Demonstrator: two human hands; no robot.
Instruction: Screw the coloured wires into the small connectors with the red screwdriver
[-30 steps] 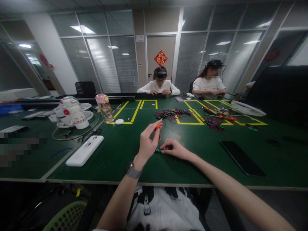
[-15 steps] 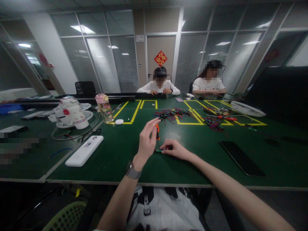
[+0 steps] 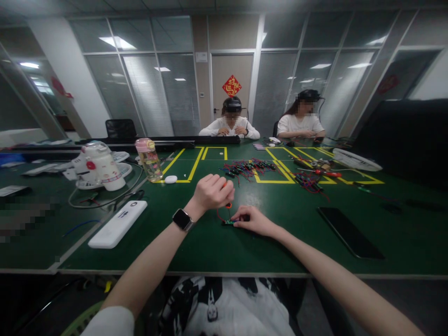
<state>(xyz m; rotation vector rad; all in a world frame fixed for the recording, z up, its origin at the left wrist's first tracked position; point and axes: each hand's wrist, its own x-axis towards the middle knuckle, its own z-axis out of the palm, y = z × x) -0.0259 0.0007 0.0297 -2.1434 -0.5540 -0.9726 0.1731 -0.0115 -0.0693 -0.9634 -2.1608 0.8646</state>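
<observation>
My left hand (image 3: 214, 190) is closed around the orange handle of a screwdriver (image 3: 228, 205), which stands upright. Its thin shaft points down at a small green circuit board (image 3: 229, 223) lying on the table; whether the tip touches it is too small to tell. Pinched in the fingers of my right hand (image 3: 254, 220) is the right end of that board. A red wire curves up from the board's left side. Beyond my hands lies a pile of similar boards with red and blue wires (image 3: 248, 167).
A white power bank (image 3: 118, 225) lies at left, a black phone (image 3: 350, 232) at right. Behind stand a pink-lidded bottle (image 3: 149, 161) and a white jug (image 3: 101, 168). A second wired pile (image 3: 310, 182) and red-handled pliers (image 3: 328, 173) lie right. Two people sit across the green table (image 3: 196, 252).
My left hand has turned over at the wrist, from fingers stretched along the screwdriver handle to a fist around it. My right hand still holds the circuit board in place.
</observation>
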